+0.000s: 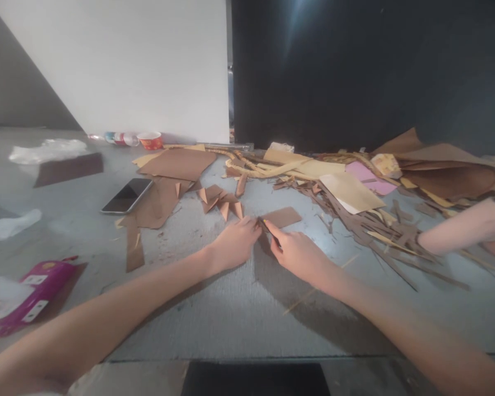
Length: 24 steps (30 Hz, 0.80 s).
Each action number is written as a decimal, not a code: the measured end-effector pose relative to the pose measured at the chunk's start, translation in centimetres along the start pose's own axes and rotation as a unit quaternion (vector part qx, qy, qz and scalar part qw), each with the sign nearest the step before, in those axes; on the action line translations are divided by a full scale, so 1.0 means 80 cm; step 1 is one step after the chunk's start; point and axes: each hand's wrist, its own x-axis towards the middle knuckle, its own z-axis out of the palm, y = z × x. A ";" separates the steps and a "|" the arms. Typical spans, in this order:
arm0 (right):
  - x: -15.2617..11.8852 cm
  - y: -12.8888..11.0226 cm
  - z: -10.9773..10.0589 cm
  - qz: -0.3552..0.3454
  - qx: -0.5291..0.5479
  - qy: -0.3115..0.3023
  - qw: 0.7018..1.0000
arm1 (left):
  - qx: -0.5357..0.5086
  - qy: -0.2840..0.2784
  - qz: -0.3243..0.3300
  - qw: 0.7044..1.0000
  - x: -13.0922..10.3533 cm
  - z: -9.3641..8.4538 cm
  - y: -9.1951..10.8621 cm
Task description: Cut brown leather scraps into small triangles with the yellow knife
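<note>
Near the middle of the grey table (214,319), my left hand (236,242) is closed, its fingertips at a small dark brown piece (260,222). My right hand (295,250) grips a thin dark tool with a yellow spot, too small to name, its tip at that same piece. A flat brown rectangle (285,216) lies just behind my right fingers. Several folded brown pieces (220,201) sit behind my left hand. What my left fingertips press on is partly hidden.
A phone (127,196) rests on brown sheets (160,206) at left. A magenta tissue pack (37,291) lies front left. A red cup (150,141) stands behind. Brown strips (350,217) and sheets fill the right side, where another person's arm (464,226) reaches in.
</note>
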 end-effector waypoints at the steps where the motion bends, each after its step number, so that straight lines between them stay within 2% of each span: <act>1: 0.000 0.000 -0.001 -0.001 0.002 0.001 1.000 | 0.003 -0.002 -0.002 1.000 0.000 -0.001 0.001; 13: -0.013 -0.002 -0.011 0.005 -0.004 0.000 1.000 | 0.014 -0.005 -0.005 1.000 0.002 -0.003 0.006; 24: -0.044 -0.001 -0.009 0.013 -0.025 0.001 1.000 | -0.046 0.023 -0.013 0.999 -0.001 0.005 0.001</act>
